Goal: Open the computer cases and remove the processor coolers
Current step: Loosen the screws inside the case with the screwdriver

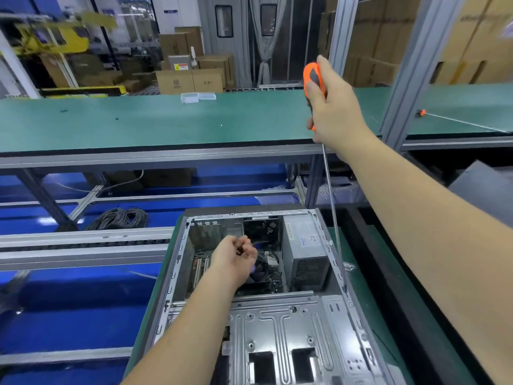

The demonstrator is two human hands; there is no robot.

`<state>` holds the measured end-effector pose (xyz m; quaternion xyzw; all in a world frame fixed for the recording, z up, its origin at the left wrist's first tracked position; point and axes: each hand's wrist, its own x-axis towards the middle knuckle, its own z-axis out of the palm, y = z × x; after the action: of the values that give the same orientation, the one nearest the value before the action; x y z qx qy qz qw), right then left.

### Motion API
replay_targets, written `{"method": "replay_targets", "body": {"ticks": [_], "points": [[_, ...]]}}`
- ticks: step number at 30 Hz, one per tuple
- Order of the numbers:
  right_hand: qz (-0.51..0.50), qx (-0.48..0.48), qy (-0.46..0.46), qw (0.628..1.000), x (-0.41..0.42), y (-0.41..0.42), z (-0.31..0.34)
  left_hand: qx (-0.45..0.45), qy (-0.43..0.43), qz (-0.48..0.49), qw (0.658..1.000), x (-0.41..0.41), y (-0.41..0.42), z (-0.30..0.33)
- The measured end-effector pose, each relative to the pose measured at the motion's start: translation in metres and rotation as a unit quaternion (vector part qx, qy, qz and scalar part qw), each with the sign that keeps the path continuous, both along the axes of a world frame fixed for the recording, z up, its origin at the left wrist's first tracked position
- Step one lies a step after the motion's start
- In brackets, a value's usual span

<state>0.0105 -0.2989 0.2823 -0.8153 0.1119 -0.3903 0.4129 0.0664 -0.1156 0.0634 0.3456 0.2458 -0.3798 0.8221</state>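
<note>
An open computer case (277, 323) lies on its side on a green mat, its side panel off and the motherboard showing. My left hand (234, 258) reaches inside and its curled fingers pinch a small dark part, just above the black processor cooler (261, 269), which it partly hides. My right hand (333, 107) is raised high over the case and grips the orange handle of a long screwdriver (313, 76). The thin shaft (331, 204) points down toward the case's right edge. A grey power supply (304, 254) fills the case's right side.
A long green workbench (166, 120) runs across behind, with small clear plastic boxes (197, 97) on it and a second screwdriver (458, 122) at the right. A coil of black cable (119, 218) lies below. Cardboard boxes stand in the background. An aluminium post (402, 79) rises at the right.
</note>
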Motion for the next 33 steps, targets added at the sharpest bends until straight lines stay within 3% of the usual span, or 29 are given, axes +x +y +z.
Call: {"method": "replay_targets", "body": {"ticks": [4,11,15,19,24,27,31,33], "points": [[-0.025,0.012,0.093,0.995,-0.014,-0.032,-0.042,0.006,-0.006,-0.037,0.999,-0.022,-0.017,0.009],[-0.031,0.236,0.247,0.939,-0.048,-0.046,-0.136,0.018,-0.017,-0.063,0.998,-0.056,-0.061,0.021],[0.010,0.336,0.254,0.907,-0.049,-0.033,-0.162,0.056,-0.047,-0.116,0.991,-0.071,-0.095,0.023],[-0.048,0.236,0.266,0.933,-0.043,-0.017,-0.178,0.042,-0.046,-0.159,0.985,-0.082,-0.112,0.016],[-0.060,0.132,0.261,0.954,-0.035,0.007,-0.190,-0.049,-0.070,-0.149,0.985,-0.079,-0.108,0.013],[-0.051,0.126,0.259,0.956,-0.031,0.018,-0.192,-0.020,-0.085,-0.129,0.988,-0.074,-0.100,0.012],[-0.075,0.235,0.257,0.934,-0.027,0.011,-0.194,-0.008,-0.074,-0.129,0.989,-0.065,-0.094,0.013],[-0.101,0.386,0.214,0.892,-0.028,0.006,-0.201,0.004,-0.058,-0.141,0.988,-0.059,-0.094,0.016]]}}
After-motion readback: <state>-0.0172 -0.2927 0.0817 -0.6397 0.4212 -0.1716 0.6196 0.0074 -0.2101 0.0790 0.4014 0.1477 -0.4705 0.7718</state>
